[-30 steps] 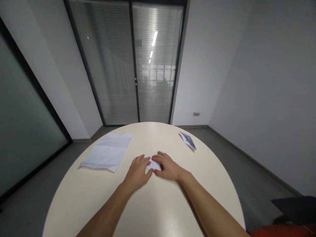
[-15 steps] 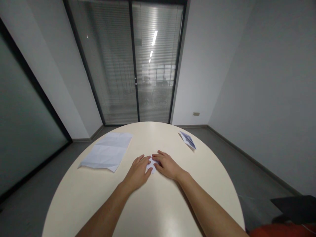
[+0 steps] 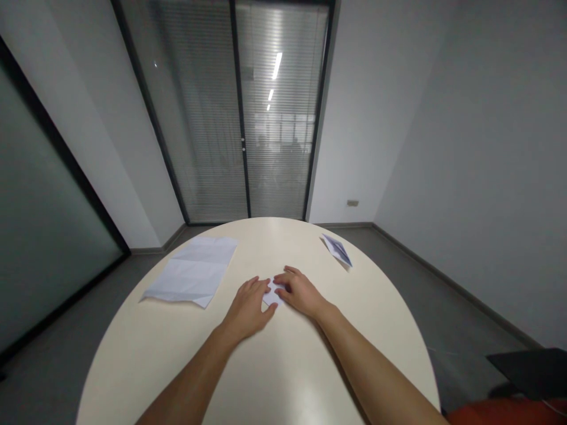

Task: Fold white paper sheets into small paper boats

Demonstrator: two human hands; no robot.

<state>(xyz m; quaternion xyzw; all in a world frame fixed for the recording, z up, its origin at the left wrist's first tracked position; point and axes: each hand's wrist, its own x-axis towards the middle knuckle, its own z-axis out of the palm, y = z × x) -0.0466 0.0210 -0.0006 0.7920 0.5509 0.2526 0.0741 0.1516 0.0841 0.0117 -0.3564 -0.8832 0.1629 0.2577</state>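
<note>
A small folded piece of white paper (image 3: 271,293) lies on the table between my hands, partly hidden by my fingers. My left hand (image 3: 250,307) rests low and open at its left side, the fingers stretched forward and the thumb apart at the near edge. From the right, my right hand (image 3: 302,293) bends its thumb and fingers onto the paper and grips it at that side. The exact contact beneath the fingertips is hard to make out.
A large creased white sheet (image 3: 192,271) lies on the left of the round cream table (image 3: 266,366). Toward the back right sits a folded paper with dark printing (image 3: 337,251). A black object (image 3: 534,372) and something red (image 3: 496,413) are beyond the table's right edge.
My right thumb has shifted slightly away from me, closer to the fingers. My left thumb has moved a little to the right. The small paper appears slightly turned.
</note>
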